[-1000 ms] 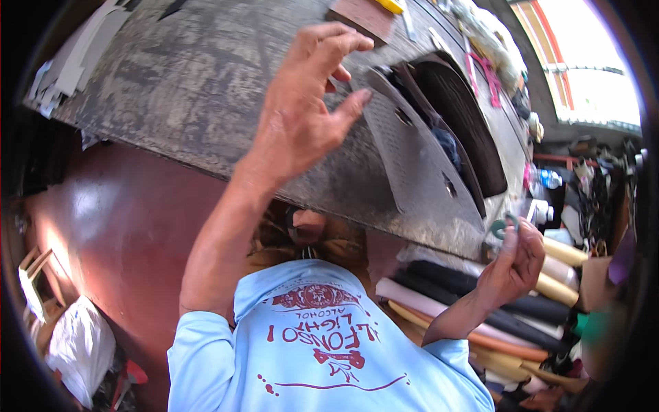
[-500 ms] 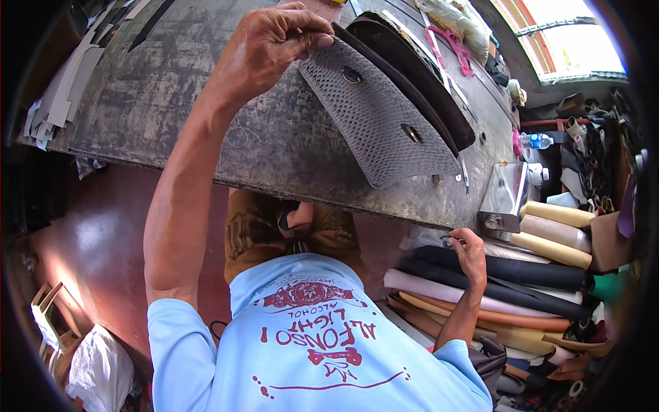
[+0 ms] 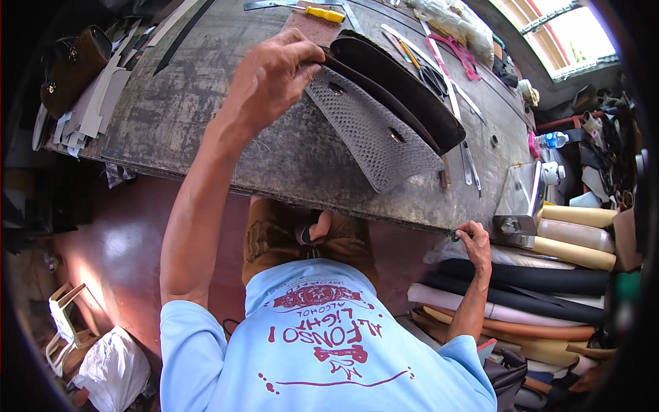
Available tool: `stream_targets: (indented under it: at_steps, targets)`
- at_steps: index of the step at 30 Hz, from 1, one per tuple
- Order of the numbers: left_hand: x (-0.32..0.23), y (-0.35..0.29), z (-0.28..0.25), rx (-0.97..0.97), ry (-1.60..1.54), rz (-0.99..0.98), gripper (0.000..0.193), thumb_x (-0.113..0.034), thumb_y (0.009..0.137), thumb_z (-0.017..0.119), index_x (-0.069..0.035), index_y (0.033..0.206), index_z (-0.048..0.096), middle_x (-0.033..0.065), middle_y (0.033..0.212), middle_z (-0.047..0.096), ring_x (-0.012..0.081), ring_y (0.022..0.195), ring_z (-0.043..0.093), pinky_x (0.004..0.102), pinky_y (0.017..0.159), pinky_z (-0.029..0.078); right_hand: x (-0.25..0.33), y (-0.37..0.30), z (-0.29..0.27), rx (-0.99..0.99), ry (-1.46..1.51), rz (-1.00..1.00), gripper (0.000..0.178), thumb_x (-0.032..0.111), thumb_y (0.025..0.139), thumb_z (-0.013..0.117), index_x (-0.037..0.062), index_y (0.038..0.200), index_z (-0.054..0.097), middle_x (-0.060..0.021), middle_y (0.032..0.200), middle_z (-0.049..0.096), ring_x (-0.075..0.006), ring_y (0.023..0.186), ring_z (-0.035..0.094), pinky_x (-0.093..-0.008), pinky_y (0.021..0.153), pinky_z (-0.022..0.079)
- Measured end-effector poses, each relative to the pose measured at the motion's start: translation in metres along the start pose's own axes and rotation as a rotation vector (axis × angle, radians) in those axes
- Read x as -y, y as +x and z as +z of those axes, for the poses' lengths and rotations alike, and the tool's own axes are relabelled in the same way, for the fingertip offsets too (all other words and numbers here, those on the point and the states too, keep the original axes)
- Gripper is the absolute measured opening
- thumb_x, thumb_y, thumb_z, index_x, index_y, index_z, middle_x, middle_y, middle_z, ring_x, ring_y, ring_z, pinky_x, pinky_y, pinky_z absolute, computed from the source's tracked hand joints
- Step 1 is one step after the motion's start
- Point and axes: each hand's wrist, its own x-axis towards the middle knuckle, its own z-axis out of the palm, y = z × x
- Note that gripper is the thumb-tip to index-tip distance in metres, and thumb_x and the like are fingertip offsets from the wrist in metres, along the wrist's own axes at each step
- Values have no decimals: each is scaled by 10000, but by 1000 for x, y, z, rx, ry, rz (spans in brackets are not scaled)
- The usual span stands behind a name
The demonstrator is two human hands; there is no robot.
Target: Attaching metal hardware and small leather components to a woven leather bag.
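Observation:
My left hand [image 3: 278, 72] pinches the upper left corner of an unfinished handbag [image 3: 374, 123] above the worn dark table [image 3: 185, 117]. The handbag has a grey mesh-textured panel with two oval metal fittings and dark brown inner layers, which stand apart along the upper side. Its lower tip hangs close to the table's front edge. My right hand [image 3: 475, 246] is at the table's near right edge, thumb and fingers closed on a small dark green thing [image 3: 454, 236], too small to make out.
A yellow-handled screwdriver [image 3: 325, 14], scissors [image 3: 432, 79] and steel rulers [image 3: 469, 165] lie beyond and beside the bag. A metal container [image 3: 518, 196] stands at the table's right end. Rolls of material [image 3: 522, 275] are stacked right; cut strips [image 3: 89, 113] lie at the left.
The view has shifted, so the table sits lower and further right. My left hand has turned, and the bag has swung slightly left, baring more of the tools beside it. My right hand keeps its pinch.

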Motion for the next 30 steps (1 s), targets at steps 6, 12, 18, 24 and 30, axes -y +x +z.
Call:
stream_targets:
  at_steps: [6,12,18,24,30]
  targets:
    - [-67,-14,23,76,161,189,197,0,796,642,-6,991,672,113,973,621,280,871,653,387,741,551,-9,1,4,-27,45,-38,138,79,794,742,4,892,679,-120,828,608,-242,800,620,-353,745,494]
    - [-90,-33,41,96,54,157,248,11,777,736,-26,1012,667,92,1017,634,268,875,674,359,713,559,-8,-1,3,-27,80,-42,120,56,824,738,-9,893,663,-80,847,589,-170,777,580,-314,732,476]
    - [-80,-52,44,-112,-168,-33,299,83,810,698,-22,1085,647,100,1158,590,211,898,657,312,771,550,-3,-1,1,-32,104,-27,140,99,796,738,9,887,681,-116,819,611,-245,823,593,-359,758,468]
    - [-27,-65,37,-247,164,-204,505,54,741,753,-41,1192,548,145,1235,533,284,1064,581,379,870,505,-6,-5,1,-45,108,-47,151,89,792,733,-1,896,669,-108,834,601,-249,844,589,-357,791,461]
    - [-14,-42,31,-163,403,77,737,-86,680,842,-89,1330,494,153,1278,506,357,1193,473,481,986,397,-8,-2,2,-23,122,-48,151,77,794,729,-5,902,665,-98,827,588,-233,832,582,-345,793,460]
